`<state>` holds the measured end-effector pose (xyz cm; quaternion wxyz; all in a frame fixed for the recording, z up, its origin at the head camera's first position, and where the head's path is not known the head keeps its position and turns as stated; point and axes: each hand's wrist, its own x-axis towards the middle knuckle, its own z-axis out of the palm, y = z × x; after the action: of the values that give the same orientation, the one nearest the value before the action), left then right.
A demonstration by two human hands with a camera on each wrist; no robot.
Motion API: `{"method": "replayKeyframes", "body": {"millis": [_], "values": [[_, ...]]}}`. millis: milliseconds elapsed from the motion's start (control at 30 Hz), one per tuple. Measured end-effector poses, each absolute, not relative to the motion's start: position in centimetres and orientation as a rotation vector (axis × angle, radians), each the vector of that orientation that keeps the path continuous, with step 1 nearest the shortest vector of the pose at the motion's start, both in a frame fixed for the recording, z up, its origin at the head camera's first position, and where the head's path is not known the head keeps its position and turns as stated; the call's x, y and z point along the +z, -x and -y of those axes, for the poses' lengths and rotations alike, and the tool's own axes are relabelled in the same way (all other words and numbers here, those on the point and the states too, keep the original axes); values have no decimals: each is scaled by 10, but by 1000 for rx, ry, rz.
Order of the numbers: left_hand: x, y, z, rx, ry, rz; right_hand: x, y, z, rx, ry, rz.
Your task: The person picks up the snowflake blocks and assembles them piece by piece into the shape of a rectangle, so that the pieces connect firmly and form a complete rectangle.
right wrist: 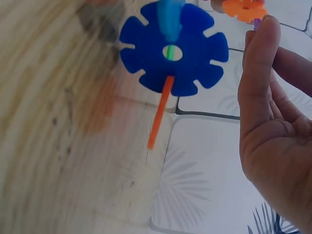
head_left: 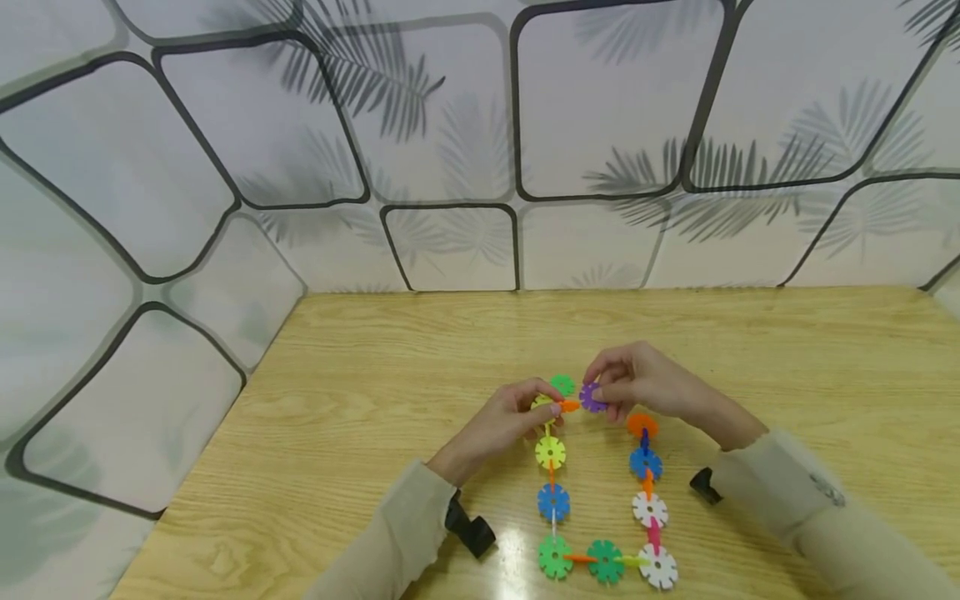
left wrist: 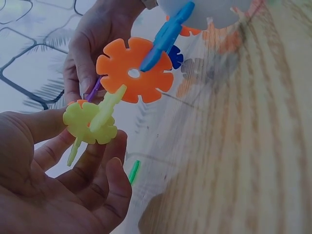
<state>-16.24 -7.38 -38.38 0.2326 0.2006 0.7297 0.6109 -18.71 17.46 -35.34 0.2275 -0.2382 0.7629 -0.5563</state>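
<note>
Near the far end of a chain of slotted plastic discs, my left hand pinches an orange slotted disc beside a yellow disc. My right hand holds a purple slotted disc between thumb and fingers, just right of the orange one. In the left wrist view the purple disc appears edge-on, close to the orange disc mostly hidden behind the yellow disc. The right wrist view shows the purple edge at my right fingertips, right by the orange disc.
The joined discs form a U on the wooden table: a yellow disc, blue disc, green discs, white discs and an orange end disc. A loose-looking green disc lies behind my left hand.
</note>
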Motion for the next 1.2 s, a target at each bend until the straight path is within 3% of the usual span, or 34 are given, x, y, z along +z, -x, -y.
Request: {"method": "replayKeyframes", "body": {"millis": [667, 1200], "values": [[-382, 160, 71, 1688, -548, -2019, -358, 177, -169, -1619, 558, -2056], [-387, 161, 69, 1673, -726, -2095, -357, 169, -159, -1636, 481, -2046]]}}
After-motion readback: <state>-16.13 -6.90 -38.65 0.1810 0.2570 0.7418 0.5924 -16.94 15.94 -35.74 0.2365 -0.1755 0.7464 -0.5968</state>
